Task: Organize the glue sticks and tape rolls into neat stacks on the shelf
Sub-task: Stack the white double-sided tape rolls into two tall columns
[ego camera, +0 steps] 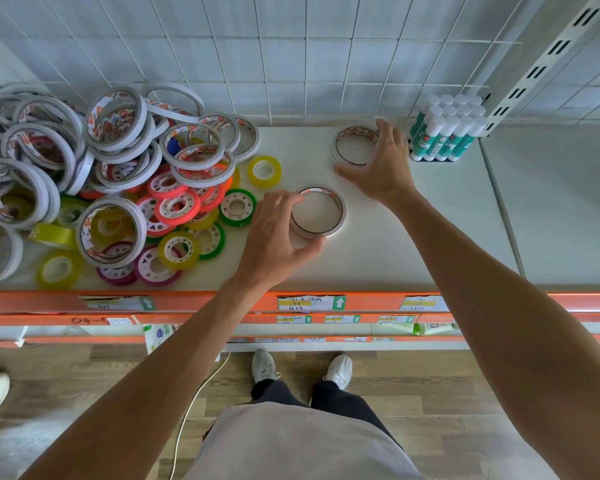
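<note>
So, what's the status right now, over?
Left hand grips near tape stack. Right hand holds far tape stack beside glue sticks. Loose tape pile unsorted, left.

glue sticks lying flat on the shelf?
No, the glue sticks stand upright, caps up, in a tight block at the back right of the shelf, next to the right hand.
</note>
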The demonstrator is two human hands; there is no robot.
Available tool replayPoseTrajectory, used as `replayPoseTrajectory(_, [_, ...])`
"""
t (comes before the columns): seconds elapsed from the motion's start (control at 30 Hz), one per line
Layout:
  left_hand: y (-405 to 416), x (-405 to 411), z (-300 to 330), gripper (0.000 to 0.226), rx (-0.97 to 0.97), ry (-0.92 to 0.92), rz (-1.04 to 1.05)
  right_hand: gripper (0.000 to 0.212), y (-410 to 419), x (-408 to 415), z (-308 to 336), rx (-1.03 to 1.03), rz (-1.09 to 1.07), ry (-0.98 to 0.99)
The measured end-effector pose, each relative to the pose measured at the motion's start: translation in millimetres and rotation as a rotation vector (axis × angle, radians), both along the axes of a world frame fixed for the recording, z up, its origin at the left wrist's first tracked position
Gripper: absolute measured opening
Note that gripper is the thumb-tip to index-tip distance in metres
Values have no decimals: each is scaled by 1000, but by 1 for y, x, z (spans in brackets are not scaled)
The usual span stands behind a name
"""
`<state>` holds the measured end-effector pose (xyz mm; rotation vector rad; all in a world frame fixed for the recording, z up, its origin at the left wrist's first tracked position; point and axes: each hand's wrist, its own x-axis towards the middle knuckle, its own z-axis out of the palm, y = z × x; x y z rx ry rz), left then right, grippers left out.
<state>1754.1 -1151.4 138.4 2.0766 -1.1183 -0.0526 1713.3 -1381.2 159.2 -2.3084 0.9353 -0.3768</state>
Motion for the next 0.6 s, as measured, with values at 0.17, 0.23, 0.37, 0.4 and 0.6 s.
replayPoseTrajectory(0.17, [0,0,0,58,3,1,-3,103,-1,0,0,6,-1,-3])
replayPoseTrajectory(0.23, [0,0,0,58,5,5,-1,104,-1,0,0,15,1,-10])
replayPoseTrajectory(0.37, [0,-1,0,58,12,15,-3,105,0,0,-2,15,-12,-31])
replayPoseTrajectory(0.4, [0,-1,0,58,12,16,-3,105,0,0,-2,16,-12,-33])
replayPoseTrajectory(0.6, [0,0,0,58,9,12,1,105,0,0,-4,10,-3,-32])
